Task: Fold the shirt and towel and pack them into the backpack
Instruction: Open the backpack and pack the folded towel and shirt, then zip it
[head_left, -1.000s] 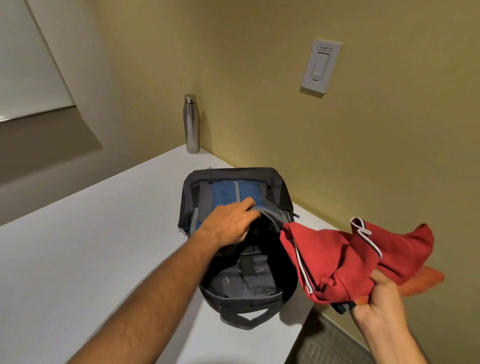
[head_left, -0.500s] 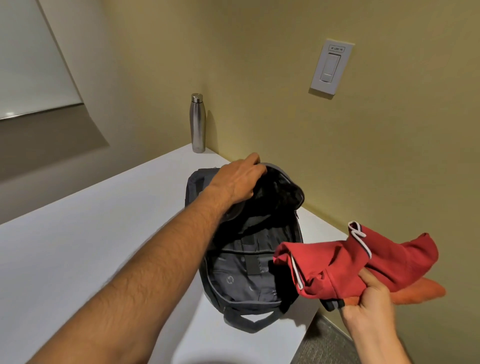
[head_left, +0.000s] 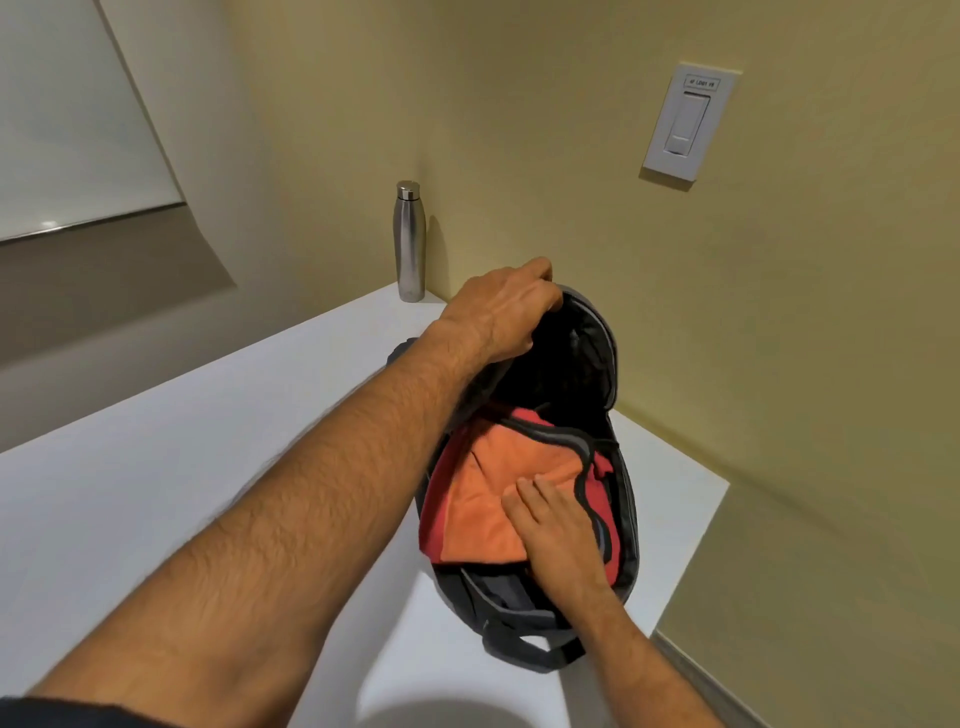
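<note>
A dark grey backpack lies open on the white table. My left hand grips the top of its front flap and holds it lifted. Inside the main compartment lies the orange towel on top of the red shirt, whose red edges show around the towel. My right hand rests flat on the towel, fingers straight, pressing it down. The lower part of the shirt is hidden under the towel and my hand.
A steel water bottle stands in the far corner of the table against the yellow wall. A white light switch is on the wall at the right. The table's right edge runs just past the backpack.
My right hand has carried the shirt and towel bundle from the right into the backpack and now presses on it. My left hand has lifted the flap higher.
</note>
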